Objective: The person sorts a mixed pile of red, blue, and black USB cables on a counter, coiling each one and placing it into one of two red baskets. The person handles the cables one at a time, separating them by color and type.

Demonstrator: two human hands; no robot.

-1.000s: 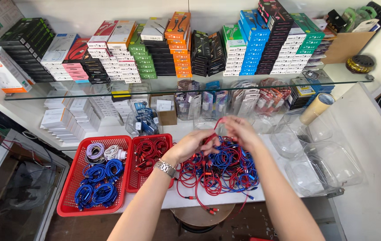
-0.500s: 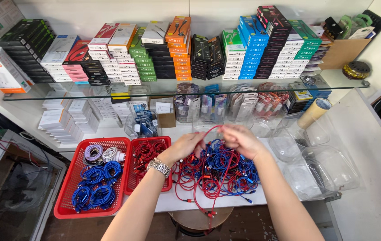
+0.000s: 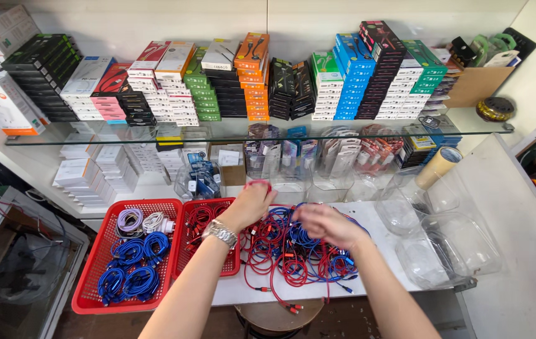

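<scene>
Glossy glass shelf (image 3: 343, 130) (plastic baskets (image 3: 92, 263)).

Stacked boxes (image 3: 356, 81), clear tubs (image 3: 450, 245)

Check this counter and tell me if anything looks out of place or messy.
One thing stands out: the loose pile of red and blue cables under both hands is tangled, with a few red ends trailing off the table's front edge. The coiled cables in the two red baskets look sorted by comparison.

Left hand (image 3: 252, 204) moved left, lifting red cable (image 3: 259, 183); right hand (image 3: 323, 225) dropped lower onto cable pile (image 3: 293, 254).
</scene>
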